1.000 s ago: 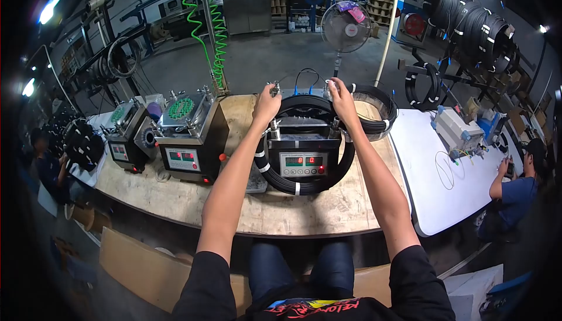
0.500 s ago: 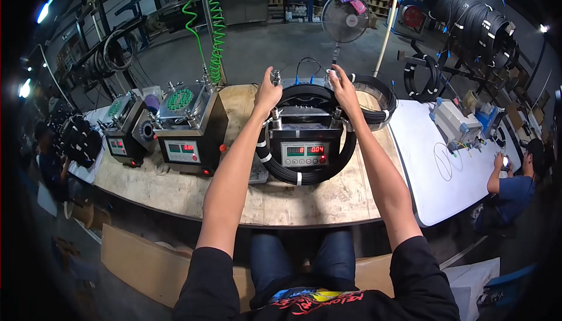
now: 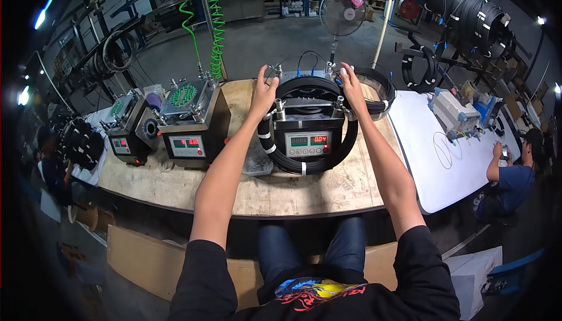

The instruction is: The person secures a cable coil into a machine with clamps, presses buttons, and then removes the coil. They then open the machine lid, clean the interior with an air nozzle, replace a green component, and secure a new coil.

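Observation:
A black cable coil (image 3: 267,143) with white tape bands hangs around a polishing machine (image 3: 308,143) whose red display reads 0.04. My left hand (image 3: 265,91) is raised at the machine's back left corner, fingers apart, beside a metal clamp post (image 3: 277,70). On the other side, my right hand (image 3: 352,88) is near the back right post, fingers spread and nothing visibly held. Blue-tipped connectors (image 3: 305,73) with thin black leads stand at the machine's back, between my hands.
Two similar machines (image 3: 187,123) (image 3: 122,123) stand left on the wooden bench (image 3: 246,195). Another cable coil (image 3: 380,90) lies behind right. A grey device (image 3: 453,112) sits on the white table (image 3: 411,163). A person (image 3: 520,172) is at right, another (image 3: 51,163) at left.
The view has shifted slightly. Both hands have moved a little off the rear posts, and the fingers of my right hand have opened.

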Action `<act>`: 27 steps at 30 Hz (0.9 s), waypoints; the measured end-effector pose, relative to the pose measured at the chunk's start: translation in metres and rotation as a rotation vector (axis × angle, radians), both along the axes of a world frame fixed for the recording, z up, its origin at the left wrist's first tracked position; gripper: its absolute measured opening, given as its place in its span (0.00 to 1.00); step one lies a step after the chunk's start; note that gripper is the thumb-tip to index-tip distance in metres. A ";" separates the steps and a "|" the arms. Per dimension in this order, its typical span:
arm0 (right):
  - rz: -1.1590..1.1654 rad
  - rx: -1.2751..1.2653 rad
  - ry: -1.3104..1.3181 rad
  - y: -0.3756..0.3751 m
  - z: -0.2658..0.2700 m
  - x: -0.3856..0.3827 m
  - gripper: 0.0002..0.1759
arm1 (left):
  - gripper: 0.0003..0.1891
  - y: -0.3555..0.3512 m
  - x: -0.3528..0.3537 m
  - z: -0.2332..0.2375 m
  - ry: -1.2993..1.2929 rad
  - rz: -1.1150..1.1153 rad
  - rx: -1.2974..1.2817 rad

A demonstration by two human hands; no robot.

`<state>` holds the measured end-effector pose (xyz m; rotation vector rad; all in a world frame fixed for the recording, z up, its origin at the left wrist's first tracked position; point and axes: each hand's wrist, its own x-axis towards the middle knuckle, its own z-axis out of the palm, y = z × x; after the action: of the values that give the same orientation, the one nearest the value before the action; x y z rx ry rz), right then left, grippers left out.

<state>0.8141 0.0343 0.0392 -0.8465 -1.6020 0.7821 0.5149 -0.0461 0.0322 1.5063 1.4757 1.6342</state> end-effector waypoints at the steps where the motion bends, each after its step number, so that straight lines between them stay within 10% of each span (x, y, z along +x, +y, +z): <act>1: 0.003 -0.017 0.031 0.001 -0.008 0.006 0.28 | 0.38 -0.010 -0.002 -0.006 -0.050 -0.004 0.003; 14: -0.388 -0.004 0.066 -0.090 -0.055 0.018 0.34 | 0.31 -0.087 0.035 -0.047 -0.004 0.554 0.029; 27: -0.370 0.032 0.080 -0.082 -0.062 0.019 0.28 | 0.29 -0.081 0.027 -0.053 -0.066 0.507 -0.064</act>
<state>0.8327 -0.0474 -0.0227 -1.0377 -1.3308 0.5180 0.5415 -0.1268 -0.0209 1.0827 1.9621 1.8650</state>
